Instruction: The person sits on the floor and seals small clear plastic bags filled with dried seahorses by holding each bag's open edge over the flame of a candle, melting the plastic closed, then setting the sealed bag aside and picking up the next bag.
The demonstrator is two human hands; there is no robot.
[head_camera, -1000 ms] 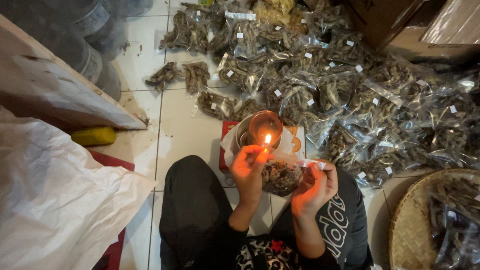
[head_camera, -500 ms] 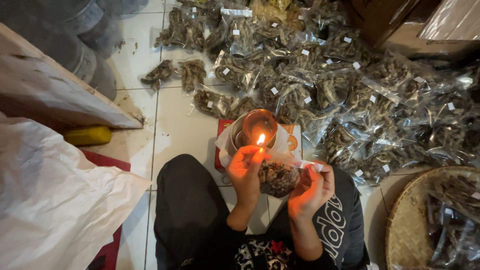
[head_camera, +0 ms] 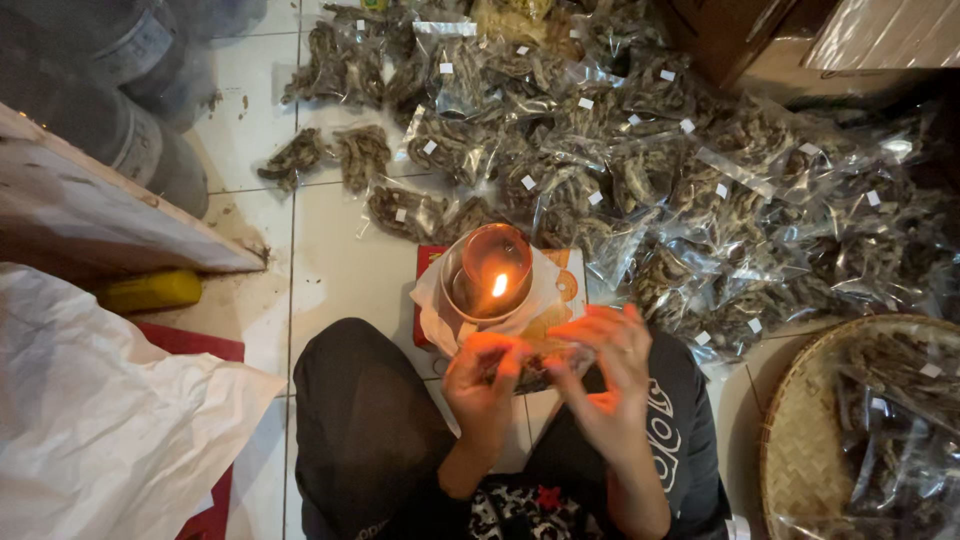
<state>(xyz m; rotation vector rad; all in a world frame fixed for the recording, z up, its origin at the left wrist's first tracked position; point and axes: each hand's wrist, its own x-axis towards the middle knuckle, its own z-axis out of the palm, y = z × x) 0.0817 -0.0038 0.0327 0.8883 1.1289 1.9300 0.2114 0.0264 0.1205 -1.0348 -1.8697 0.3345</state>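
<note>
A heap of clear packets of dried pieces (head_camera: 640, 170) fills the upper frame, while at lower centre the left hand (head_camera: 482, 375) and right hand (head_camera: 610, 365), fingers pinched shut, hold a small packet (head_camera: 535, 365) just below the candle flame (head_camera: 498, 285), close enough for its heat.

Dim overall; lit warmly by small orange candle flame (head_camera: 498, 285), glinted off clear plastic packets (head_camera: 700, 190), blurred at fingers (head_camera: 610, 330).
</note>
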